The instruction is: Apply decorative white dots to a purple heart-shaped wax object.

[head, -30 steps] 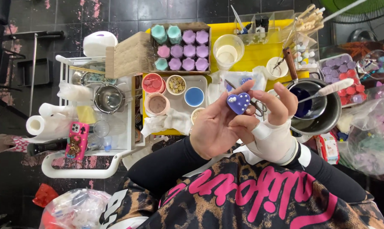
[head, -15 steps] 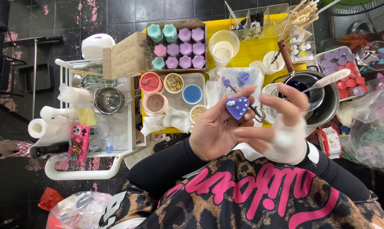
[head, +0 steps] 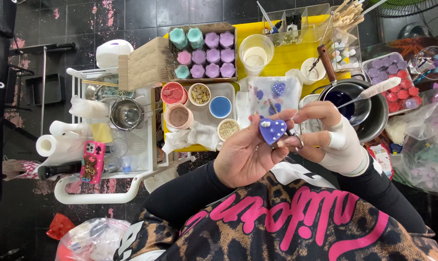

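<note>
Nearest to us, we cup a purple heart-shaped piece (head: pixel 272 130) in our left hand (head: pixel 245 154), palm up, fingers curled under it, a small white decoration on its top. Our right hand (head: pixel 325 137), wrapped in white bandage at the wrist, pinches a thin metal tool (head: pixel 289 137) against the heart's right edge, fingers drawn narrow around it.

Just beyond, on the yellow table (head: pixel 286 58), a white tray (head: pixel 207 113) carries small cups: one of blue liquid (head: pixel 220 107), one of brownish-pink paste (head: pixel 179 116), two of pale flakes (head: pixel 199 94), one red (head: pixel 173 93). To the right, a dark pot (head: pixel 344 99) holds deep blue liquid.

Farther off, a cardboard box (head: pixel 202 50) holds purple, pink and teal flower-shaped pieces, beside a clear cup (head: pixel 256 50) with milky contents.
</note>
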